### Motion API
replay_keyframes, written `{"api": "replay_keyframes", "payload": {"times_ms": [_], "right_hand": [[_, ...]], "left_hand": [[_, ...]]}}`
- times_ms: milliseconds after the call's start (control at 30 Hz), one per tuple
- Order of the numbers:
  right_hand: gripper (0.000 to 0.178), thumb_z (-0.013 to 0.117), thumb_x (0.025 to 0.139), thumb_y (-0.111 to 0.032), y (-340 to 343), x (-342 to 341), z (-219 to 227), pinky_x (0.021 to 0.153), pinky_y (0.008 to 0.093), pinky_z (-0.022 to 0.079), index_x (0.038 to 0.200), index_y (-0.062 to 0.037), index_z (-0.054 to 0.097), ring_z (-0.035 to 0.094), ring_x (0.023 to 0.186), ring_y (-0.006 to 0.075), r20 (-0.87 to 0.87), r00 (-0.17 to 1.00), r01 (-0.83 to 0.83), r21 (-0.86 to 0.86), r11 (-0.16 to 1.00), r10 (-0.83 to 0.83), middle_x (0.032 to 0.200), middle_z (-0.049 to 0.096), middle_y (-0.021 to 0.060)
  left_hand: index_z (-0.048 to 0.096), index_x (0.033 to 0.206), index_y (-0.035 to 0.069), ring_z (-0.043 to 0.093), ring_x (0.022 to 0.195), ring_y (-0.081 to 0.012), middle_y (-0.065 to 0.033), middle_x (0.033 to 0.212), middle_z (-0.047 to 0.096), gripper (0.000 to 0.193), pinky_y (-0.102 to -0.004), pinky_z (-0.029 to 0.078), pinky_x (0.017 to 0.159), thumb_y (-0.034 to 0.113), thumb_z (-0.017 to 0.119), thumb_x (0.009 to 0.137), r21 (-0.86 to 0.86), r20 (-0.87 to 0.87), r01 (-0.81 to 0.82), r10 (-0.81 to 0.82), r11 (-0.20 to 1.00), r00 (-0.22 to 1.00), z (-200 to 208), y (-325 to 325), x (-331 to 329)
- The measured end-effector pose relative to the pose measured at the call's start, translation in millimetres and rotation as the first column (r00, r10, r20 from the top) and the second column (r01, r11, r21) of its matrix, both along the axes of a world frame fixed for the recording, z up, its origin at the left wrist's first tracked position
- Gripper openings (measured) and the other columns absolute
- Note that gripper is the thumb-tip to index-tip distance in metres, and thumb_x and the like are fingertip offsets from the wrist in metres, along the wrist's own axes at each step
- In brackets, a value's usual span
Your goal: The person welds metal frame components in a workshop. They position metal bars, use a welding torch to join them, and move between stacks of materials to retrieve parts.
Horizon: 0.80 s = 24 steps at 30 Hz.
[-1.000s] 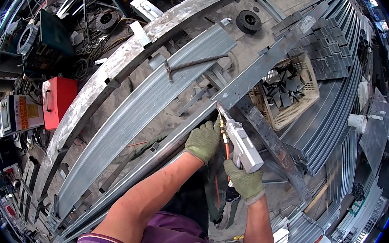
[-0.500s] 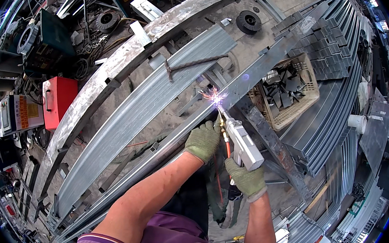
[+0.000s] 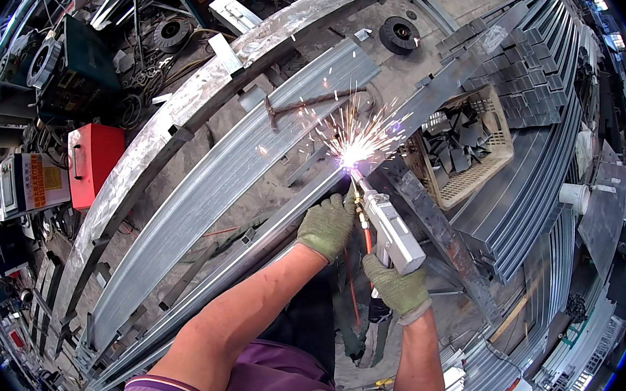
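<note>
A silver, box-bodied handheld welding gun [image 3: 394,235] points up and left, its nozzle at the long galvanized steel beam [image 3: 279,226]. At the tip is a bright glow with a spray of orange sparks [image 3: 354,150]. My right hand [image 3: 399,287], in a green knitted glove, is closed around the gun's rear end. Beside the gun's front, against the beam, my left hand [image 3: 326,227] is gloved too, its fingers curled by the brass fitting [image 3: 360,204]. What those fingers grip is hidden. An orange hose [image 3: 367,241] runs down from the fitting between the hands.
A beige plastic crate [image 3: 474,183] of metal offcuts stands right of the sparks. Stacked steel tubes [image 3: 523,88] lie behind it. Further left are a wide galvanized channel [image 3: 231,172] bearing a rusty rod [image 3: 315,104], a curved steel beam [image 3: 160,122] and a red metal box [image 3: 95,165].
The small spark cluster at the nozzle has grown into a wide, brighter spray reaching up over the rod. Both hands and the welding gun stay nearly in place.
</note>
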State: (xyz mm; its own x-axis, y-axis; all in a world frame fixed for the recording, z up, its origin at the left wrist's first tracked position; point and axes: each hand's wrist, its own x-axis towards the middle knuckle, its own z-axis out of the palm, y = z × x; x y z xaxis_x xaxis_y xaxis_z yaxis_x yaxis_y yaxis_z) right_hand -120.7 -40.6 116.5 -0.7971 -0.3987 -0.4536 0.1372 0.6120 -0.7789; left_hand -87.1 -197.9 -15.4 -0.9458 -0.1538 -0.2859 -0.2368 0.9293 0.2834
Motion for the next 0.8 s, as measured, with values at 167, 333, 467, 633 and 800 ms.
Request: {"api": "replay_keyframes", "payload": {"times_ms": [167,333,467,633,800], "right_hand": [[0.037,0.080,0.089,-0.008,-1.4,0.6,2.1,0.061,0.0291,0.052,0.124,-0.0004,0.070,0.063,0.073,0.0075,0.033,0.999,0.028,0.009,1.000,-0.028,0.087,0.068,-0.0007],[0.037,0.080,0.089,-0.009,-3.2,1.0,6.7,0.061,0.0287,0.051,0.124,-0.0003,0.070,0.062,0.072,0.0074,0.070,0.996,0.057,0.028,0.998,-0.059,0.087,0.067,-0.0007],[0.038,0.080,0.089,-0.009,-2.1,0.9,9.1,0.061,0.0289,0.051,0.124,-0.0005,0.070,0.062,0.072,0.0077,0.064,0.997,0.043,0.024,0.999,-0.045,0.087,0.067,-0.0005],[0.039,0.080,0.089,-0.010,1.4,1.8,6.4,0.062,0.0293,0.051,0.125,-0.0005,0.070,0.062,0.072,0.0082,0.037,0.999,0.029,0.035,0.999,-0.030,0.087,0.067,-0.0003],[0.029,0.082,0.087,-0.018,-3.7,0.4,18.2,0.070,0.0334,0.058,0.109,-0.0011,0.074,0.070,0.077,0.0111,0.104,0.991,0.078,0.073,0.994,-0.086,0.087,0.073,0.0039]], "left_hand": [[0.045,0.156,0.002,0.073,0.096,-0.0265,-0.0130,0.109,0.068,0.061,-0.0413,0.061,0.073,0.021,0.059,0.099,0.002,0.016,0.014,-0.015,1.000,1.000,-1.1,-0.3,0.0],[0.045,0.157,0.003,0.073,0.096,-0.0265,-0.0131,0.111,0.067,0.061,-0.0416,0.060,0.073,0.020,0.058,0.100,0.002,0.006,0.004,-0.004,1.000,1.000,1.7,0.0,0.2],[0.045,0.157,0.003,0.072,0.097,-0.0261,-0.0130,0.113,0.067,0.061,-0.0411,0.060,0.073,0.020,0.058,0.100,0.008,0.040,0.017,-0.017,1.000,0.999,2.1,-1.1,-0.7],[0.047,0.156,0.002,0.072,0.095,-0.0254,-0.0123,0.111,0.067,0.061,-0.0408,0.060,0.073,0.021,0.058,0.099,0.000,0.015,0.022,-0.022,1.000,1.000,1.5,-0.7,0.7],[0.048,0.156,0.001,0.072,0.096,-0.0254,-0.0125,0.112,0.067,0.061,-0.0406,0.059,0.073,0.021,0.058,0.099,0.009,0.013,0.011,-0.011,1.000,1.000,2.7,-1.2,0.6]]}}
